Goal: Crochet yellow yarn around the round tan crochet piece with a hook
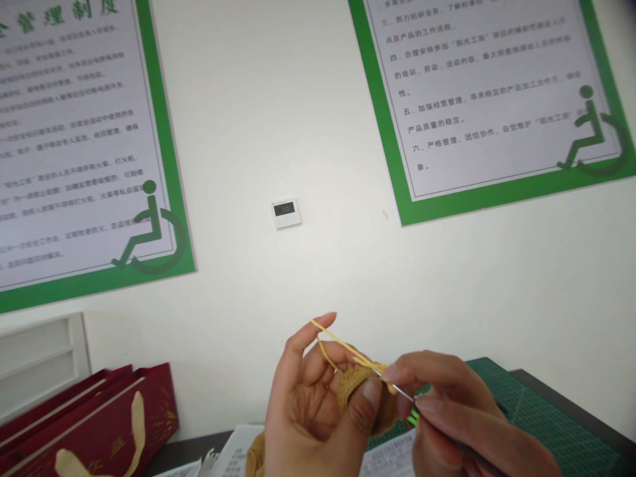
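Just left of the green cutting mat [554, 424], a curved brown crochet piece [353, 382] is held up in the half-curled left hand [318, 419], thumb pressing its ridged stitches, index finger raised with yellow yarn [366, 362] over it. The right hand [460, 405], in front of the mat, is closed pencil-fashion on a slim, silvery hook [403, 393]. I'd guess the piece is light, soft and squashy, best pinched by its rim, clear of the yarn.

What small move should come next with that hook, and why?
Perhaps the right hand should ease the hook back, drawing the yellow yarn through the brown crochet piece: the hook meets the yarn at its edge, while the left hand grips the piece with yarn over a raised finger.
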`<action>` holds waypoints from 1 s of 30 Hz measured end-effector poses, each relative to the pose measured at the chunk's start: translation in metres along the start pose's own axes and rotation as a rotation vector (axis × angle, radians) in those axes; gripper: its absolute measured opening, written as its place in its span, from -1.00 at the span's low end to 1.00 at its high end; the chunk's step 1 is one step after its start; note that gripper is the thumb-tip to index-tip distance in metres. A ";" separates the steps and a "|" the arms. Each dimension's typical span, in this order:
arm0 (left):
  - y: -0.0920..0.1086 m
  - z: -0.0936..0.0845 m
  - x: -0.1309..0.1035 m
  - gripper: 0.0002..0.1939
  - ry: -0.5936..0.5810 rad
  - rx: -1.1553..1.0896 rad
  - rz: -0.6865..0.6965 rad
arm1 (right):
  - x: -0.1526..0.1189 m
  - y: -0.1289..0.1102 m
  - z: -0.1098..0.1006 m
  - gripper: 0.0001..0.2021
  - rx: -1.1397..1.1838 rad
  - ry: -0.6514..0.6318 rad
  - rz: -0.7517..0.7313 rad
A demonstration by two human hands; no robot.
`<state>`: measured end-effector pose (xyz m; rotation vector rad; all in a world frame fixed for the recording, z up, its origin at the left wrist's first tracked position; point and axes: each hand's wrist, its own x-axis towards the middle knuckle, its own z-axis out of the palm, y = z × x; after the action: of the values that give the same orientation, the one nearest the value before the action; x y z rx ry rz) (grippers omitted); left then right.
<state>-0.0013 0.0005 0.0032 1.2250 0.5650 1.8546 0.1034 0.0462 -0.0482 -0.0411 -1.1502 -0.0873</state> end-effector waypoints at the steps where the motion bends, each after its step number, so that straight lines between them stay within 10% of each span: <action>1: 0.000 0.000 0.000 -0.36 -0.009 -0.009 -0.007 | 0.000 0.003 0.002 -0.75 0.011 0.027 0.007; 30: -0.003 -0.003 0.001 -0.24 -0.049 0.004 -0.013 | 0.015 0.008 0.017 -0.82 0.221 0.012 0.026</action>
<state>-0.0030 0.0030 0.0006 1.2630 0.5494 1.8086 0.0950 0.0552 -0.0275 0.1401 -1.1416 0.0625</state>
